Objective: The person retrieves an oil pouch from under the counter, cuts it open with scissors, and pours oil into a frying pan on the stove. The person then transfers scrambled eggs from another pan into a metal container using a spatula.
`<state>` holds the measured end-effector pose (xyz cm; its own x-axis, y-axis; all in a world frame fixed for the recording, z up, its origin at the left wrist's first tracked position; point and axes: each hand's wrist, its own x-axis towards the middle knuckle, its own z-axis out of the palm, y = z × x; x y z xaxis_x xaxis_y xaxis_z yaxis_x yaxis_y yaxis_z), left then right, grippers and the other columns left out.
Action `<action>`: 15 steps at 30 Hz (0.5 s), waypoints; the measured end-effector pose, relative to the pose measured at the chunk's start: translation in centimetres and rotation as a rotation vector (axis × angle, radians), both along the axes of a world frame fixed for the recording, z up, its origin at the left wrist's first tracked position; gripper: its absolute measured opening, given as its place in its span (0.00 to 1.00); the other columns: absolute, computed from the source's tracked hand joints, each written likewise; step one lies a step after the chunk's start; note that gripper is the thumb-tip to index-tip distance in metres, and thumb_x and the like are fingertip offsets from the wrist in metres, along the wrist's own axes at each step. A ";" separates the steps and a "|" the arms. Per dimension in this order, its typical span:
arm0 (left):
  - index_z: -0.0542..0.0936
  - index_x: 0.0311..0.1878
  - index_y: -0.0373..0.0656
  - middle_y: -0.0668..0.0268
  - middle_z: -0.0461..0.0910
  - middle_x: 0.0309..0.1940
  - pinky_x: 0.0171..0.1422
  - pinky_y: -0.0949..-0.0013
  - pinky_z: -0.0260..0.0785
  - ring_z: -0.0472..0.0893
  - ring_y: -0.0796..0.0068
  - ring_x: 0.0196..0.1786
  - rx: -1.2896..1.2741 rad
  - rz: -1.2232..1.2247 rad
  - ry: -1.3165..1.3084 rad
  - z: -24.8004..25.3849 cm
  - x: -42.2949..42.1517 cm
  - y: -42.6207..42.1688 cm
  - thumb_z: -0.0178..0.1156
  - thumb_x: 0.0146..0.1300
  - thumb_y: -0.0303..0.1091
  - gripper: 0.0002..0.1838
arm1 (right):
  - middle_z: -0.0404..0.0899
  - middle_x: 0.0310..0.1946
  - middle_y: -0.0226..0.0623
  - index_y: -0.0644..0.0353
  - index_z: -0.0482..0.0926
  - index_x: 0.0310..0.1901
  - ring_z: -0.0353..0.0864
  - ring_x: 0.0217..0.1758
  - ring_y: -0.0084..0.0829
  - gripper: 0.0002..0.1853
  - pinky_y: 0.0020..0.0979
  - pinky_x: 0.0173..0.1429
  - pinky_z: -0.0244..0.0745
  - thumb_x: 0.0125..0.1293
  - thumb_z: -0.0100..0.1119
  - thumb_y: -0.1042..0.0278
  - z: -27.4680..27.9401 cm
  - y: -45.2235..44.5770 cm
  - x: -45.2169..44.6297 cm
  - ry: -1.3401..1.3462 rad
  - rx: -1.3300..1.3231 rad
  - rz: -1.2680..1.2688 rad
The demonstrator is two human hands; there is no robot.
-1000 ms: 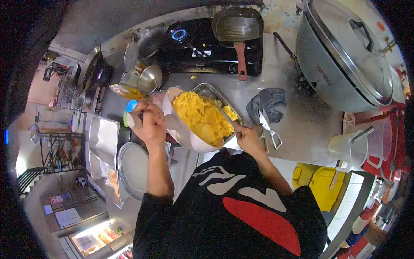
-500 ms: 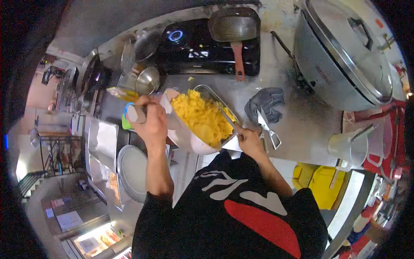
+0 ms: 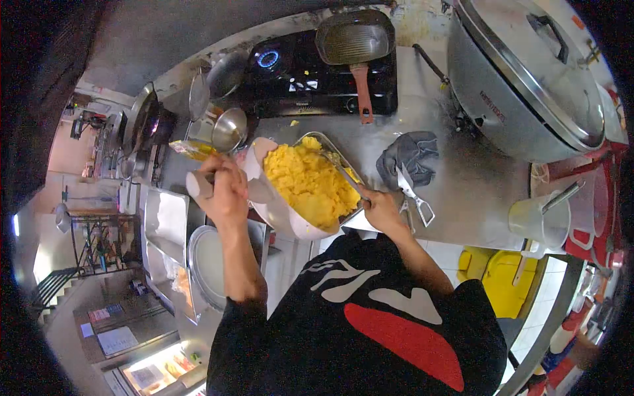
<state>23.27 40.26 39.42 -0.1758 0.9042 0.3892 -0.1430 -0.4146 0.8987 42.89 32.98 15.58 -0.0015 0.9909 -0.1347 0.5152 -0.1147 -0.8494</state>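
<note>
The person's left hand [image 3: 226, 191] has its fingers curled tight around a thick greyish handle [image 3: 199, 185]; just beyond those knuckles sits the pinkish-white pan [image 3: 305, 228], tilted away from them. Yellow mash [image 3: 305, 185] heaps across the pan, between the two sets of fingers, and reaches over into a rectangular steel tray [image 3: 343, 156] on the far side. The right hand's [image 3: 380, 210] fingers are closed around a metal utensil [image 3: 351, 179], its blade meeting the mash.

All this happens over a steel worktop [image 3: 469, 198], dull and smudged. Just to the right of the right fingers lie a metal tool with a looped handle [image 3: 422, 212] and a crumpled grey cloth [image 3: 408, 158]. Farther off that way stand a translucent jug [image 3: 540, 224] and a huge lidded cooker [image 3: 492, 99].

Ahead of both hands is a black gas stove [image 3: 290, 82], its left burner lit blue, a ridged grill pan [image 3: 355, 38] on the right one. Near the left fingers are a steel bowl [image 3: 229, 129] and a yellow packet [image 3: 193, 150]. Below that hand I see a round pale tray [image 3: 210, 267], and well beyond, a stair railing [image 3: 59, 280] and a lit display case [image 3: 155, 373].
</note>
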 end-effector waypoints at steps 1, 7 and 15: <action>0.66 0.27 0.38 0.70 0.62 0.13 0.15 0.78 0.51 0.59 0.83 0.12 -0.054 0.027 -0.109 -0.3 -0.2 0.6 0.50 0.55 0.20 0.04 | 0.77 0.34 0.55 0.52 0.74 0.55 0.78 0.35 0.51 0.23 0.44 0.41 0.73 0.54 0.52 0.74 -0.5 -0.1 0.1 -0.020 0.111 0.003; 0.67 0.24 0.39 0.70 0.64 0.14 0.16 0.78 0.51 0.61 0.83 0.13 -0.095 0.050 0.170 -0.1 0.4 1.2 0.51 0.54 0.21 0.05 | 0.77 0.26 0.56 0.53 0.72 0.56 0.78 0.30 0.53 0.25 0.46 0.38 0.74 0.53 0.49 0.75 1.3 -0.4 0.2 0.005 0.121 0.043; 0.69 0.26 0.37 0.69 0.66 0.17 0.18 0.79 0.53 0.63 0.84 0.15 -0.108 0.064 0.160 -0.4 1.5 1.6 0.52 0.52 0.20 0.03 | 0.77 0.26 0.55 0.53 0.74 0.55 0.78 0.31 0.54 0.23 0.47 0.38 0.74 0.53 0.51 0.73 -0.2 -0.6 0.2 -0.014 0.122 0.002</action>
